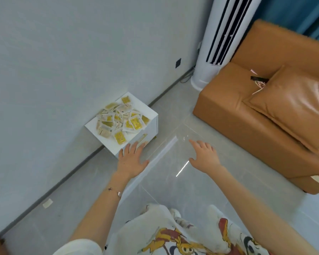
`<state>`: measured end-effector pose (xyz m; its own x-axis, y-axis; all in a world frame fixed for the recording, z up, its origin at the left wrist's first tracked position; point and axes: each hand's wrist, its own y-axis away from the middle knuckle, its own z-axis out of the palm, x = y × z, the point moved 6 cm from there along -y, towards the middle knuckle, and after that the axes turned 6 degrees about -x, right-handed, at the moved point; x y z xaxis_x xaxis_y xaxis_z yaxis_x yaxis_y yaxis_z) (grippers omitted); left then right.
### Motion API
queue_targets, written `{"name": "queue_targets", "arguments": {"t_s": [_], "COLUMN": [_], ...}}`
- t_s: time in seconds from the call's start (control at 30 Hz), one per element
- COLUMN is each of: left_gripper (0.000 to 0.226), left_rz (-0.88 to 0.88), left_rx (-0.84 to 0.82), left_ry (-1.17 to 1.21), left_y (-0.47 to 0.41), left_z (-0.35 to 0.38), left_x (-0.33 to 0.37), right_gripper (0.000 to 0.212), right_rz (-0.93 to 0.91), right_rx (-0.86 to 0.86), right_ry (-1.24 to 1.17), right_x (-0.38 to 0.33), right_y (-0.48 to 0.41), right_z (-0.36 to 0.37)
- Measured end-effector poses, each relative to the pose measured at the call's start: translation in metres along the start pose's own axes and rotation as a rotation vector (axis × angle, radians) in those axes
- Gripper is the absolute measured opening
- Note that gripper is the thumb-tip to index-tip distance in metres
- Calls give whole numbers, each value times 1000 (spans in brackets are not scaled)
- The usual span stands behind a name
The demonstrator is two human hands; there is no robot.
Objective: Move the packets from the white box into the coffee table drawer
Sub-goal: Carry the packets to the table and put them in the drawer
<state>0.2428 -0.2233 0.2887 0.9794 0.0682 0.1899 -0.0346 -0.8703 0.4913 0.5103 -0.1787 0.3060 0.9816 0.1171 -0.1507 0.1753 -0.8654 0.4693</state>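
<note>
A small white cube-shaped box (136, 115) stands on the pale tiled floor (219, 181), against the light grey wall (63, 61). On its flat top lies a loose heap of small packets (121, 121), yellow and cream in colour, some overlapping each other. On the front side of the box there is a thin gold-coloured handle (143, 138). The left hand (132, 159) is stretched forward with the fingers spread and holds nothing; its fingertips are at the near edge of the box, just beside the handle, but I cannot tell if they touch it. On this wrist there is a thin bracelet (116, 192). The right hand (203, 153) is also open and empty, fingers apart, over the bare floor, well apart from the box. To the right stands an orange-brown leather sofa (256, 107) with a cushion of the same colour (293, 105), and behind it a tall white tower air conditioner (215, 39). A coffee table drawer is not recognisable here.
</note>
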Motion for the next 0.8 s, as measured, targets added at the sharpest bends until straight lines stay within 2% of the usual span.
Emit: {"name": "queue_targets", "arguments": {"t_s": [0.3,0.43,0.6,0.8], "left_gripper": [71,72,72,71], "left_rz": [-186,-236,-294,-348], "left_rx": [27,12,-22,-40], "left_ry": [263,294,312,356], "left_y": [-62,-104,-155,-210], "left_z": [-12,-21,-40,-61], "left_x": [-40,-68,-110,-167], "right_gripper": [74,72,75,74], "right_rz": [-148,-173,-192,-242], "right_rx": [-58,-97,-188,-269], "right_ry": [30,-4,69,31], "right_x": [-27,-42,-68,-131], "right_y": [-117,-167,-231,-311], "right_z": [-35,-45,-60,-82]}}
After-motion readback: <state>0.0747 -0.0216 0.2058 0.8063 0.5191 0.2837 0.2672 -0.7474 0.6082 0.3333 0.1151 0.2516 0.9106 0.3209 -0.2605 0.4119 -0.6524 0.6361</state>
